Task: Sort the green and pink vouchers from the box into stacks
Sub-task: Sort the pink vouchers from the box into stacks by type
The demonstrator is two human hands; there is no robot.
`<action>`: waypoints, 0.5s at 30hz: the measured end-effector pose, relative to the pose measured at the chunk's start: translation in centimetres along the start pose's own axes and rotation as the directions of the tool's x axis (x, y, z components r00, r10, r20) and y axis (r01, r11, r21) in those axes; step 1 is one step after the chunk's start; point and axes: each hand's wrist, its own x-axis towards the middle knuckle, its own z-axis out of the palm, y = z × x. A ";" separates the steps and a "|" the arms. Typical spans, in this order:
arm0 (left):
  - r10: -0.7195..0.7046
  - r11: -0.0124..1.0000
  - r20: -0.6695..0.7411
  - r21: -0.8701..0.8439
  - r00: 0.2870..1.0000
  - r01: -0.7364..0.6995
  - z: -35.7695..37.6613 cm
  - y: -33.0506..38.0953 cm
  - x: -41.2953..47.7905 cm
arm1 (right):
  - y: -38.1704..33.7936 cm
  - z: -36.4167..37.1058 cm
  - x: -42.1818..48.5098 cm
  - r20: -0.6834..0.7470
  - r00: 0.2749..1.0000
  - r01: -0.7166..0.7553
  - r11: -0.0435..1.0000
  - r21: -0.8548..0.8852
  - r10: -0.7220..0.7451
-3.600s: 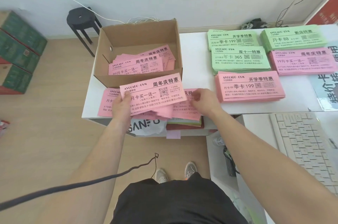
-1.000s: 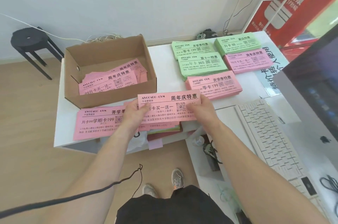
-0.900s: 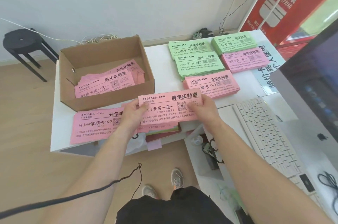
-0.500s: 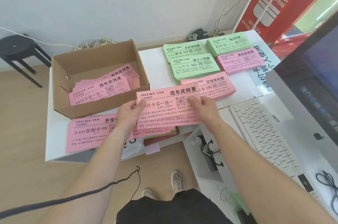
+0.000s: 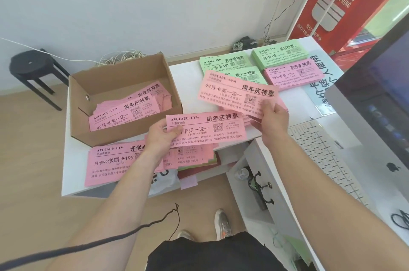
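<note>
My left hand [image 5: 159,137] grips a bundle of pink vouchers [image 5: 210,130] by its left end, above the table's front edge. My right hand [image 5: 272,115] pinches a single pink voucher [image 5: 234,93] at its lower right corner and holds it tilted over the sorted stacks. The cardboard box [image 5: 124,75] at the left holds more pink vouchers [image 5: 130,109]. Sorted stacks lie at the right: two green stacks [image 5: 223,63], a further green stack [image 5: 280,53] and a pink stack [image 5: 294,74]. A loose pink pile [image 5: 110,162] lies in front of the box.
The white table [image 5: 188,75] ends just before my body. A white keyboard [image 5: 321,155] and a monitor [image 5: 380,98] sit on a lower desk at the right. A black stool [image 5: 33,69] stands far left, a red sign [image 5: 336,4] far right.
My right hand has pulled one pink voucher off the bundle and carried it up and to the right, over the stacks. My left hand keeps the remaining bundle near the table's front.
</note>
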 end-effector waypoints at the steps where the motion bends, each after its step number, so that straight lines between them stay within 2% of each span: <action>1: 0.001 1.000 -0.002 -0.002 1.000 -0.001 0.1 0.1 0.0 | -0.2 -0.1 0.2 0.001 1.000 -0.009 0.999 0.034 0.009; 5: 0.011 1.000 0.001 -0.018 1.000 -0.011 0.6 0.5 0.0 | -0.3 -0.2 0.4 0.088 0.995 -0.047 0.999 0.023 0.044; 7: 0.020 1.000 0.013 -0.008 1.000 -0.020 0.9 0.7 0.0 | 0.0 -0.4 0.3 0.139 0.988 -0.058 0.997 -0.051 0.064; 15: 0.042 0.999 0.063 -0.005 0.997 -0.042 2.4 2.4 0.6 | 1.3 -1.1 0.3 0.247 0.968 -0.015 0.989 -0.144 0.051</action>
